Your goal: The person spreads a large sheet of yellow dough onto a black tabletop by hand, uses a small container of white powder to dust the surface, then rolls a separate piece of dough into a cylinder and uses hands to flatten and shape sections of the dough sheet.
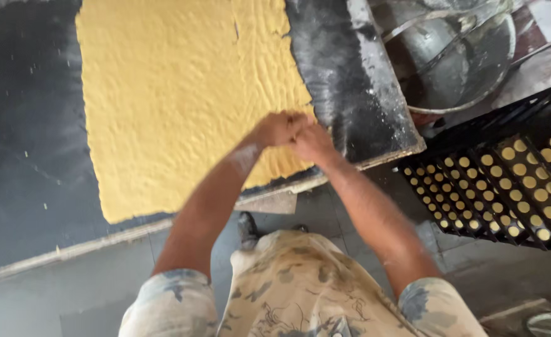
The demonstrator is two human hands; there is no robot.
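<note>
A wide sheet of yellow dough lies flat on the dark counter, its surface rippled and its edges ragged. At its near right corner the two hands meet. The left hand and the right hand are closed and pressed against each other right over the dough's edge; both are blurred, so whether they pinch a bit of dough between them cannot be told. Both forearms reach forward from short patterned sleeves, and a dusty patterned apron hangs below them.

Just beyond the right hand, a bare dark strip of the counter runs to its light wooden edge. Further right of that hand, below counter level, stands a black crate whose slots are filled with rows of small round yellow pieces. Above the crate, up and right of the hands, sits a large metal bowl. Under the hands, grey floor shows beside the apron.
</note>
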